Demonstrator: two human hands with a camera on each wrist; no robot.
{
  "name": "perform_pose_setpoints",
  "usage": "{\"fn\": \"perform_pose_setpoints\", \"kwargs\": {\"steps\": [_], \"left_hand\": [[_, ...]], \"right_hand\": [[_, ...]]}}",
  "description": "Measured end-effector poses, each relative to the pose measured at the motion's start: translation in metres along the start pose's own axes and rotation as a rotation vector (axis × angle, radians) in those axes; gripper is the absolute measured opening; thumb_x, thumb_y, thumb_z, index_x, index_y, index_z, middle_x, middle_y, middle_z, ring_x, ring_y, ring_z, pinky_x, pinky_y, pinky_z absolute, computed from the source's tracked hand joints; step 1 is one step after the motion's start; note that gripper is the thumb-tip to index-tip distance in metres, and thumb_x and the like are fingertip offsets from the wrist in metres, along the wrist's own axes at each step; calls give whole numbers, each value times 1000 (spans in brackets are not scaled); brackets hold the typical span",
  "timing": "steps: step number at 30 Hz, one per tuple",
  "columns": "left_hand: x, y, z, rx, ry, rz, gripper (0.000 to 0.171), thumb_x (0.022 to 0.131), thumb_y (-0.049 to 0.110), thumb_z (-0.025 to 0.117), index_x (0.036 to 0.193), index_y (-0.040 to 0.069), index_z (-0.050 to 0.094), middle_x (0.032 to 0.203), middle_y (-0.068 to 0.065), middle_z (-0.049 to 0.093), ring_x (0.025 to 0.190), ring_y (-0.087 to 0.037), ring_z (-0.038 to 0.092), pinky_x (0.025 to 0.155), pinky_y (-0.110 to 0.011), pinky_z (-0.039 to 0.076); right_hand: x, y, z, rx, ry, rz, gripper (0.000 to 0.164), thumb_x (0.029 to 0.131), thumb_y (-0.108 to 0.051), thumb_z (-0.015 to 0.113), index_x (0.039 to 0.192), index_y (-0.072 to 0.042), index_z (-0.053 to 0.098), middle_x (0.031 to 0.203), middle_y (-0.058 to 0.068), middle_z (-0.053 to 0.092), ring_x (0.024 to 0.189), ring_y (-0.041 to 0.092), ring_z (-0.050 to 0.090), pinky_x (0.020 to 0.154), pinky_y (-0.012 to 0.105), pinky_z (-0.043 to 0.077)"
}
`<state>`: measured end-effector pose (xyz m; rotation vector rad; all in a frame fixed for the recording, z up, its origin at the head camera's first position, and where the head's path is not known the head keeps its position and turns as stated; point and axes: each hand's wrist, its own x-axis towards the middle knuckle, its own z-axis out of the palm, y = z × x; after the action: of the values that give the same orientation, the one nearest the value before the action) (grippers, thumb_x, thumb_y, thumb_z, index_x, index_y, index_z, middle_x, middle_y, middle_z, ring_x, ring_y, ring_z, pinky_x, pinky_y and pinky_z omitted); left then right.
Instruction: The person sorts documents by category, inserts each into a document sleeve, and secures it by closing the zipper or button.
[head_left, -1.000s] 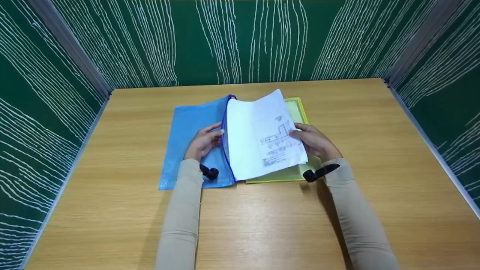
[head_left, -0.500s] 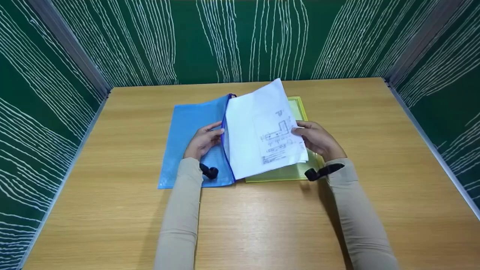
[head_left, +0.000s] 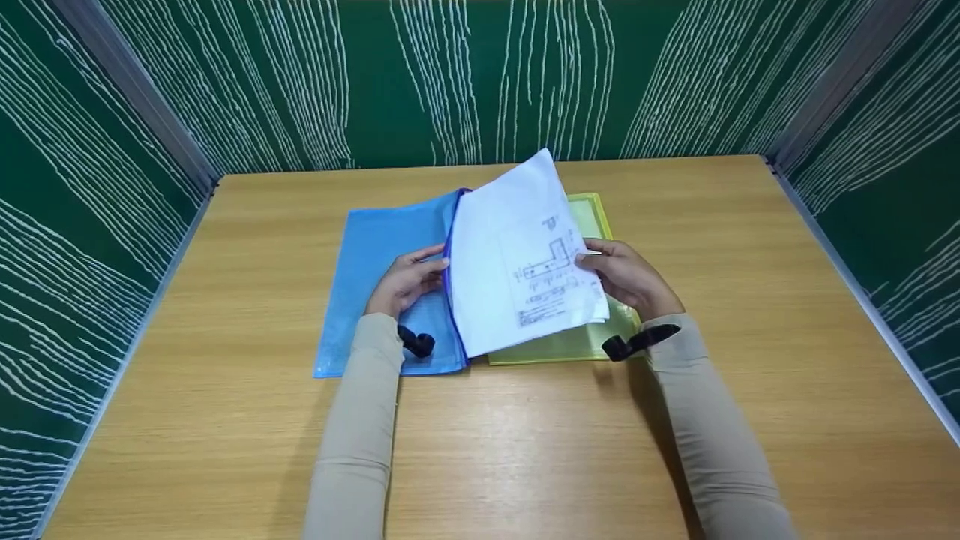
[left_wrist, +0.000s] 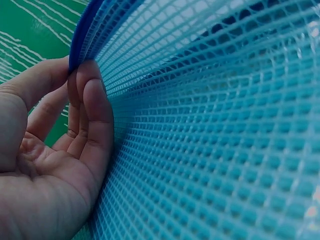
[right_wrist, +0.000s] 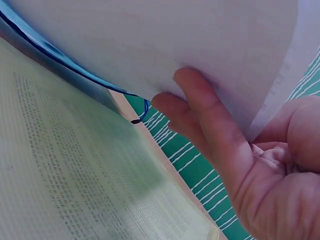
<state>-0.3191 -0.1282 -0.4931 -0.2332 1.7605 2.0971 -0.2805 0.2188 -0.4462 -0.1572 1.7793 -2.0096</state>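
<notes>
A blue mesh zip pouch (head_left: pixel 390 247) lies on the left, its dark blue zip edge raised. My left hand (head_left: pixel 409 281) pinches that edge between thumb and fingers; the left wrist view shows the mesh (left_wrist: pixel 210 150) close beside the fingers. White paper sheets (head_left: pixel 517 262) with a printed drawing stand tilted at the pouch's mouth. Whether their left edge is still inside cannot be told. My right hand (head_left: pixel 634 277) holds the sheets' right edge, thumb on top and fingers (right_wrist: pixel 210 110) underneath. Below the sheets lies a yellow-edged pouch (head_left: pixel 562 349), partly covered.
Printed text shows through the yellow pouch (right_wrist: pixel 90 165) in the right wrist view. Both pouches rest on a wooden table (head_left: pixel 495 450). Green walls (head_left: pixel 480 82) with white streaks stand at the back and sides. A small black device (head_left: pixel 416 343) sits at each wrist.
The sheets' top corner has risen and swung upward, and the sheets have turned counterclockwise. My right hand shifted slightly right, then back left. My left hand has stayed on the pouch edge.
</notes>
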Motion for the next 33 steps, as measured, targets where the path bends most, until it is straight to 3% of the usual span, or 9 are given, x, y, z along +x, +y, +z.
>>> {"fn": "perform_pose_setpoints", "kwargs": {"steps": [33], "left_hand": [[1,-2,3,-91,11,7,48,90,10,67,136,13,56,92,-2,68,75,-12,61,71,-24,51]], "right_hand": [[15,22,25,85,23,79,41,103,-7,37,142,6,39,95,4,71,81,15,69,70,29,57]]}}
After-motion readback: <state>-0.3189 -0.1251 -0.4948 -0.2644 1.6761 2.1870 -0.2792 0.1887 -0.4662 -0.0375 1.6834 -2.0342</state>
